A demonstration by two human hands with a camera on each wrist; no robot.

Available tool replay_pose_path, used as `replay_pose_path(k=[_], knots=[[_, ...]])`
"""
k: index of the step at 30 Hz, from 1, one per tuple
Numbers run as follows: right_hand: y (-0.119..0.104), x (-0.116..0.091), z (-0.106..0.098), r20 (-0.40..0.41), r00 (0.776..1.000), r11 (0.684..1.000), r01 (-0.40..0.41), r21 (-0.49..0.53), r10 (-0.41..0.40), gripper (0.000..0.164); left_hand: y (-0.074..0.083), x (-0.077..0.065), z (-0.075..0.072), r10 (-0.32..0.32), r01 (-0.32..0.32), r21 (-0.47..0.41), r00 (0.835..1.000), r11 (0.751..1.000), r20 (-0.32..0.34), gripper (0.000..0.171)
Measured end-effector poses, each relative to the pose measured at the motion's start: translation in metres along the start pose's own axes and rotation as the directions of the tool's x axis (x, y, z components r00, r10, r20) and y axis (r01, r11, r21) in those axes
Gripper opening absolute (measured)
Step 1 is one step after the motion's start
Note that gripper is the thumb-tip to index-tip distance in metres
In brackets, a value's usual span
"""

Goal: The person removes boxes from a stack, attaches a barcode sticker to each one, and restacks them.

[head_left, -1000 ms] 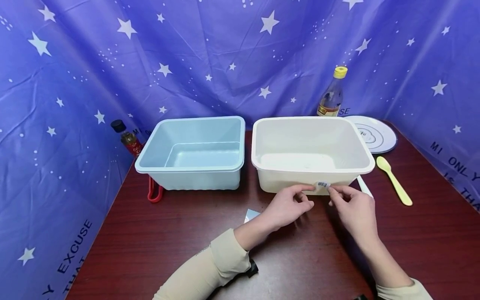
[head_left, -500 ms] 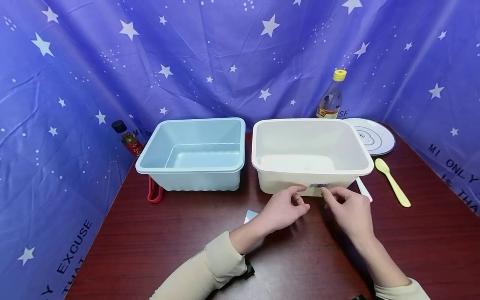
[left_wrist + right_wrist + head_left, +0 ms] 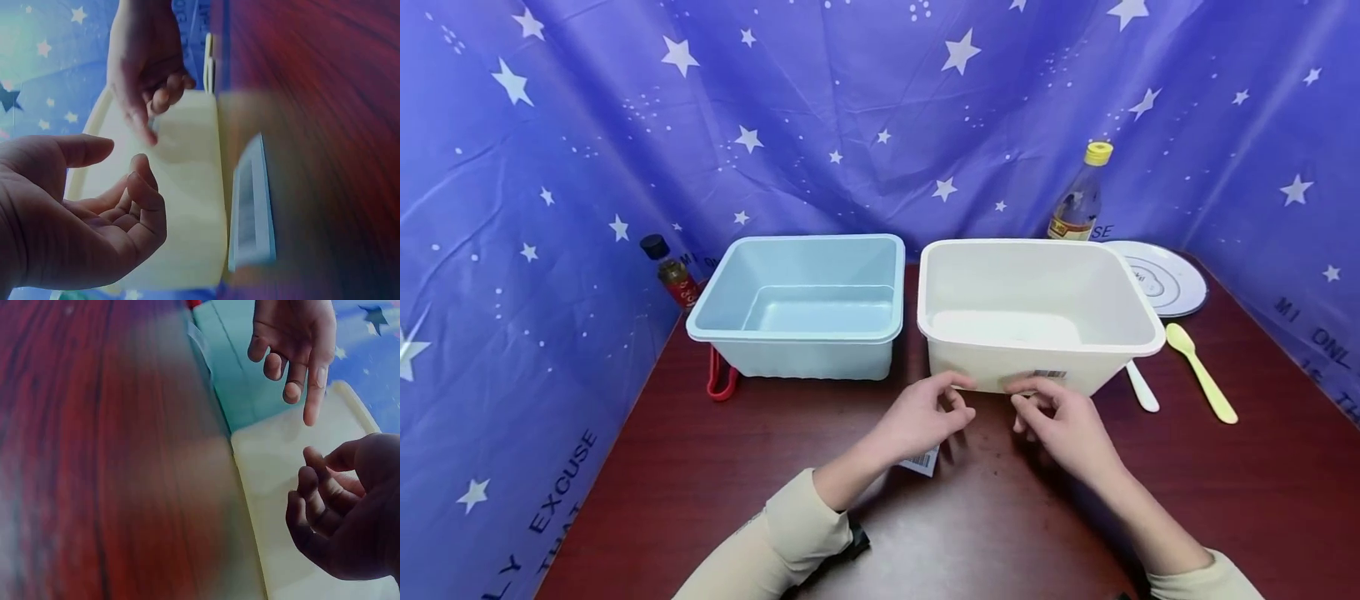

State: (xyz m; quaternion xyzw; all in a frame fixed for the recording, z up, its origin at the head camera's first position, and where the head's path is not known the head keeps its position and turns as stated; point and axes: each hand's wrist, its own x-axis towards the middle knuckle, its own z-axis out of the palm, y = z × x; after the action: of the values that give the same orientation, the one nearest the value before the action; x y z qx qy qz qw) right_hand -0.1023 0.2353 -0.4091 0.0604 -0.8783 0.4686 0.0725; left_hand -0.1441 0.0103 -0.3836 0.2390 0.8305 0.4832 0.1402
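The cream-white plastic bin (image 3: 985, 367) stands on the table, with a small barcode label (image 3: 1049, 374) on its front wall. My left hand (image 3: 925, 414) is just in front of the bin's left part, its index finger forward and the others loosely bent; the left wrist view shows nothing in it. My right hand (image 3: 1063, 425) is just below the label, index finger toward the bin's lower front edge. In the right wrist view its thumb and index finger come close together, with nothing visible between them. A barcode card (image 3: 923, 461) lies on the table, partly hidden behind my left wrist.
A light blue bin (image 3: 805, 358) stands to the left, with a red handle-like piece (image 3: 721, 382) beside it and a dark-capped bottle (image 3: 673, 279) behind. At right are a white-handled utensil (image 3: 1142, 390), a yellow spoon (image 3: 1206, 383), a plate (image 3: 1180, 279) and a yellow-capped bottle (image 3: 1078, 200).
My right hand has moved left and down from the label, uncovering it. My left hand has drawn left along the bin. More of the card shows, and the head view has shifted slightly.
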Motion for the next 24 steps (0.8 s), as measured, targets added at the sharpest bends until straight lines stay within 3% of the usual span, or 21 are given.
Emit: replay_pose_path(k=[5,10,15,20,24], knots=[[-0.011,0.004,0.015,0.156,0.986,0.998,-0.065,0.017,0.062,0.016,-0.013,-0.012,-0.021,-0.038,0.038,0.008,0.998,0.999,-0.049,0.03],[-0.02,0.008,0.032,0.314,0.946,0.997,-0.081,-0.001,0.077,0.01,-0.028,-0.023,-0.036,-0.074,0.074,-0.004,0.994,0.997,-0.085,0.029],[-0.029,0.011,0.046,0.407,0.91,0.997,-0.078,-0.02,0.08,0.005,-0.039,-0.031,-0.046,-0.099,0.098,-0.019,0.991,0.995,-0.092,0.029],[-0.035,0.016,0.057,0.434,0.895,0.995,-0.09,-0.047,0.101,0.008,-0.046,-0.033,-0.052,-0.127,0.129,0.039,0.991,0.991,-0.049,0.028],[-0.039,0.021,0.063,0.453,0.886,0.995,-0.084,-0.05,0.098,0.008,-0.049,-0.034,-0.055,-0.178,0.177,0.034,0.983,0.984,0.043,0.032]])
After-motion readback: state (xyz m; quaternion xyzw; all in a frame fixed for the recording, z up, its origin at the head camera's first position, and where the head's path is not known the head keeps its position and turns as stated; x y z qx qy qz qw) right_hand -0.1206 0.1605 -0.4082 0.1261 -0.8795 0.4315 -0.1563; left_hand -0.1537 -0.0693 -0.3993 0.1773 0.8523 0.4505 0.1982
